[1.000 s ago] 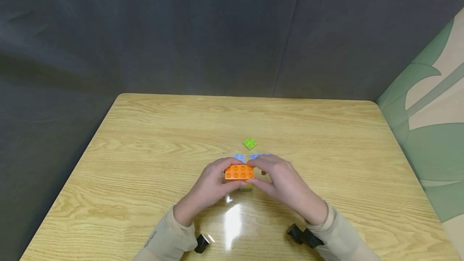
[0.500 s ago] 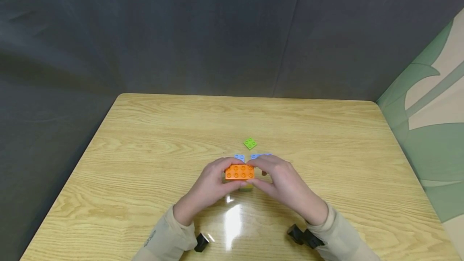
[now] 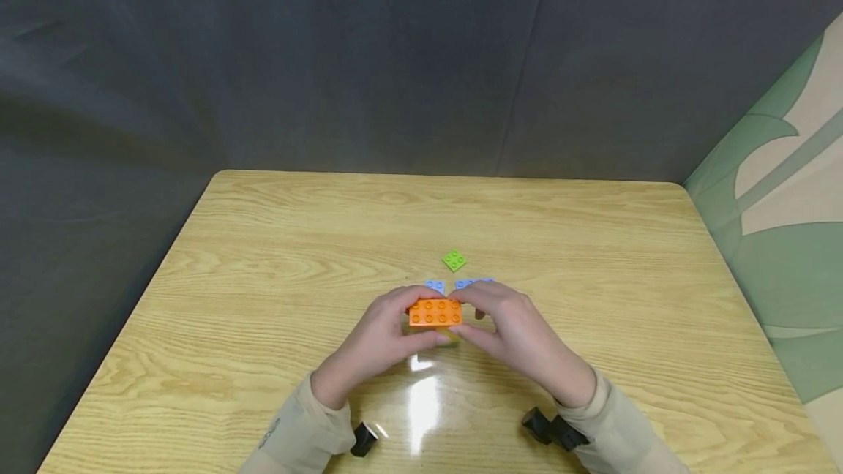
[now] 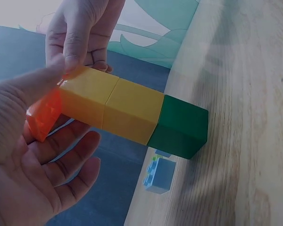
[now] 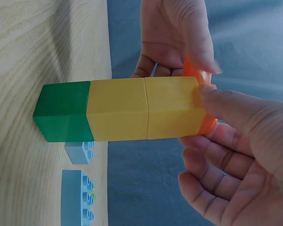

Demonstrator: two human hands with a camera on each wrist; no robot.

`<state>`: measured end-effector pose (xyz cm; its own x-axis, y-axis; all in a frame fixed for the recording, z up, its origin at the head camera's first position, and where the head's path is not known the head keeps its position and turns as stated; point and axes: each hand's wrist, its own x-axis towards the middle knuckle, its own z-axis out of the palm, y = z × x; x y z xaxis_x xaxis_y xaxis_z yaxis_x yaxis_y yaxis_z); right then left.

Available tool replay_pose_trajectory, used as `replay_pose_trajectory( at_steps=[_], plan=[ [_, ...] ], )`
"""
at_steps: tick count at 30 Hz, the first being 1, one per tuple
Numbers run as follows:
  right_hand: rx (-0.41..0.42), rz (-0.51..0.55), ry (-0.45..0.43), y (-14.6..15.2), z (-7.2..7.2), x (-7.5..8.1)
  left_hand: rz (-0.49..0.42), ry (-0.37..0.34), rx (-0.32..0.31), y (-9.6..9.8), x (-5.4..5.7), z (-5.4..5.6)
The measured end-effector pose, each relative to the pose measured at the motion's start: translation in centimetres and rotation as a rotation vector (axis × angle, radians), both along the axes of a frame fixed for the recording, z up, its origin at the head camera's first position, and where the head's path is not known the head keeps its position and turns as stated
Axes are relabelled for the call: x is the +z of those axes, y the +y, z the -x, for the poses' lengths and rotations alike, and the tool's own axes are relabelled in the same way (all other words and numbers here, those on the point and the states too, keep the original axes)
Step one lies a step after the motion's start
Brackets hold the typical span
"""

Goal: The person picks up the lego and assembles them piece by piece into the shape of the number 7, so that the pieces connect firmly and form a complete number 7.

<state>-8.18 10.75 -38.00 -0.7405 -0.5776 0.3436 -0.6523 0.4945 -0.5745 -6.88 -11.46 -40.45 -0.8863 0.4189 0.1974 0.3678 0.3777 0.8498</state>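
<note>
An orange brick (image 3: 435, 312) with two rows of studs sits across the top of an upright stack. Below it come two yellow bricks (image 4: 109, 104) and, lowest, a green brick (image 4: 181, 126) standing on the table. My left hand (image 3: 382, 324) holds the orange brick's left part, fingers on the far side; its thumb, blurred in the wrist views, lies at the near side. The right hand (image 3: 510, 324) pinches the other end, thumb where orange meets the top yellow brick (image 5: 175, 108). The head view hides most of the stack beneath orange and hands.
Just beyond the hands lie a small blue brick (image 3: 435, 285) and a longer blue brick (image 5: 71, 197). Farther back is a flat lime-green plate (image 3: 454, 260) with studs. The wooden table (image 3: 296, 225) ends at a dark curtain (image 3: 395, 57).
My left thumb has drawn slightly down and away from the orange brick's near side, showing more yellow below. The right hand and the bricks have hardly moved.
</note>
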Motion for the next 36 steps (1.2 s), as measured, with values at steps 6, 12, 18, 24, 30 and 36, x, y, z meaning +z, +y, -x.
replay_pose_trajectory(
  at_steps=[6,12,18,24,30,36],
  plan=[
    [0.005,0.014,0.011,-0.1,0.1,-0.1,-0.052,0.056,-0.05,-0.5,0.1,0.6],
    [0.01,0.01,0.024,-0.1,0.0,0.0,-0.122,0.031,-0.063,-1.0,0.2,2.0],
    [0.002,0.004,0.005,-0.1,0.0,0.0,-0.122,-0.009,-0.033,-0.9,0.3,3.7],
    [-0.001,0.002,0.007,0.0,0.0,-0.1,-0.097,-0.043,-0.028,-0.7,0.1,5.2],
    [0.002,0.011,0.016,0.0,0.0,-0.3,-0.037,-0.06,-0.017,-0.5,-0.3,6.5],
    [0.002,0.006,-0.006,-0.1,-0.1,-0.2,0.009,-0.061,-0.025,-0.3,-0.6,7.2]
  ],
)
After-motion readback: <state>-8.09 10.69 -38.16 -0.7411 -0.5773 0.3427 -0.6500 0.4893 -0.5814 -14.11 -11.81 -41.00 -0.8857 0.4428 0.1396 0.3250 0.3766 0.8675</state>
